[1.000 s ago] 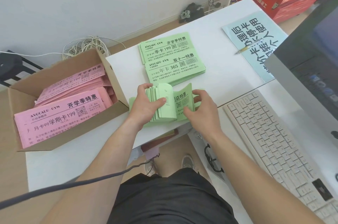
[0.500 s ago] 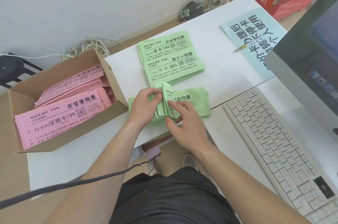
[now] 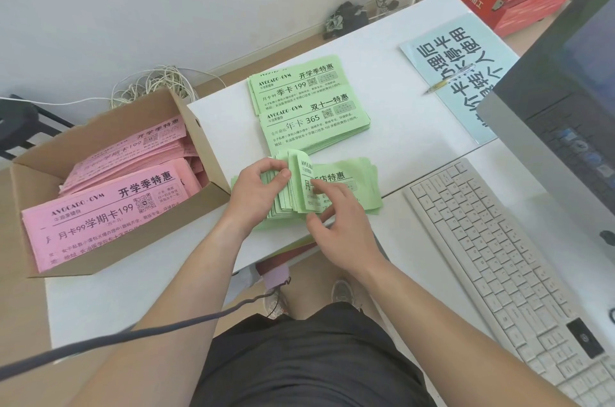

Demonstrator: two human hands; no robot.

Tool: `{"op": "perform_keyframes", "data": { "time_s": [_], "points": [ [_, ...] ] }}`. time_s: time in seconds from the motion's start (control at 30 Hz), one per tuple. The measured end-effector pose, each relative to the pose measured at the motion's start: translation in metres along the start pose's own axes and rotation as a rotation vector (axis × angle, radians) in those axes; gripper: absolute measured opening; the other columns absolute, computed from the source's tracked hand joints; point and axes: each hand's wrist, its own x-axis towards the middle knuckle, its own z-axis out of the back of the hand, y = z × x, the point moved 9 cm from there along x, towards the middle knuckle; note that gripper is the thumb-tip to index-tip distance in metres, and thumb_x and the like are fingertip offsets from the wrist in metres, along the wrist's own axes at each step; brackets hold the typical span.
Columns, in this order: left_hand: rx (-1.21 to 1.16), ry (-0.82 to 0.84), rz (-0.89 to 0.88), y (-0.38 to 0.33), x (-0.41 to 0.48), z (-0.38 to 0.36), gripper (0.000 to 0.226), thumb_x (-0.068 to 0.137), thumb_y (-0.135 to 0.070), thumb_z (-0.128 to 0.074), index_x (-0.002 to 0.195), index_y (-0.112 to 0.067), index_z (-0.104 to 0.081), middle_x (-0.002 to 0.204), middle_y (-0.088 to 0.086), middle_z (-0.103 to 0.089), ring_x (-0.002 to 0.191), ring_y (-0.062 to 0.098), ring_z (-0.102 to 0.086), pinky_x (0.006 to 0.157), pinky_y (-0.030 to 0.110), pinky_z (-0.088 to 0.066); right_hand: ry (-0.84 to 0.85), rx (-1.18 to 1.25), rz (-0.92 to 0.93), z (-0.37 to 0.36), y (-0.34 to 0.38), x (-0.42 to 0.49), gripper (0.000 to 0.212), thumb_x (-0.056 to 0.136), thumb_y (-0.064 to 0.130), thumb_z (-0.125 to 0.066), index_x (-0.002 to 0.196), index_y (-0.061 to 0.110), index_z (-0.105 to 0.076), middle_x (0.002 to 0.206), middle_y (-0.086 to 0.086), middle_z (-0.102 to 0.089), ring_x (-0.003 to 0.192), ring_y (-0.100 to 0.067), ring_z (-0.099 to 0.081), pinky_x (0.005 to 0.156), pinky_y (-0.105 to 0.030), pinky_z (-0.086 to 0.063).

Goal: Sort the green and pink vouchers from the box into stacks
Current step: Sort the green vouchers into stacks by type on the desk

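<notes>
We find bare white table [image 3: 396,113] open between the far green stack [image 3: 309,100] and the blue sheet [image 3: 466,74] with its pen [image 3: 447,84], while the cardboard box [image 3: 149,245] walls off the left and the keyboard [image 3: 499,257] and monitor [image 3: 565,127] crowd the right.

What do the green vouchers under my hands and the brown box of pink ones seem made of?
Green vouchers: apparently thin matte printed paper; the sheets curl and fan under the left hand. Brown open box: probably cardboard, matte and unprinted, with stiff flat walls.
</notes>
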Motion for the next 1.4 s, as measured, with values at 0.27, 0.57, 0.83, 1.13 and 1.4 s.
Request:
{"op": "perform_keyframes", "data": {
  "time_s": [0.27,0.57,0.83,1.13,1.4],
  "points": [
    [0.019,-0.025,-0.008,0.002,0.0,0.001,0.008,0.097,-0.023,-0.066,0.104,-0.021,-0.069,0.12,-0.012,-0.063,0.117,0.002,-0.051,0.097,0.019,-0.032,-0.163,0.076,-0.243,0.028,-0.035,0.004,0.029,0.089,0.021,-0.041,0.11,0.023,-0.061,0.099,0.005,-0.067,0.084,-0.02,-0.06,0.076,-0.039,-0.049],
    [-0.005,-0.024,-0.003,0.003,0.0,0.0,0.005,0.098,-0.025,-0.066,0.101,-0.024,-0.069,0.117,-0.015,-0.064,0.109,0.0,-0.055,0.092,0.02,-0.036,-0.219,-0.181,-0.388,0.048,-0.065,0.006,0.05,0.093,0.02,-0.052,0.143,0.02,-0.046,0.138,-0.001,-0.049,0.121,-0.022,-0.054,0.094,-0.04,-0.049],
    [-0.066,-0.031,0.009,0.004,0.0,0.0,0.008,0.097,-0.022,-0.067,0.093,-0.028,-0.069,0.108,-0.015,-0.068,0.103,0.01,-0.065,0.095,0.027,-0.048,-0.253,-0.292,-0.325,0.052,-0.059,0.008,0.049,0.092,0.014,-0.05,0.141,0.02,-0.05,0.133,-0.003,-0.054,0.12,-0.024,-0.05,0.09,-0.038,-0.044],
    [-0.028,-0.041,-0.027,0.004,-0.001,0.0,0.012,0.097,-0.023,-0.065,0.093,-0.033,-0.069,0.113,-0.017,-0.067,0.118,0.004,-0.055,0.1,0.025,-0.037,-0.298,-0.344,-0.298,0.059,-0.056,0.004,0.049,0.09,0.01,-0.051,0.138,0.017,-0.052,0.131,-0.007,-0.052,0.122,-0.028,-0.047,0.095,-0.041,-0.042],
    [-0.038,-0.042,-0.025,0.002,-0.003,-0.002,0.012,0.098,-0.02,-0.064,0.093,-0.031,-0.068,0.114,-0.014,-0.066,0.117,0.005,-0.054,0.102,0.025,-0.037,-0.291,-0.411,-0.22,0.054,-0.044,0.011,0.043,0.091,0.007,-0.049,0.132,0.015,-0.061,0.131,-0.008,-0.058,0.12,-0.029,-0.051,0.101,-0.04,-0.04]
  ]
}}
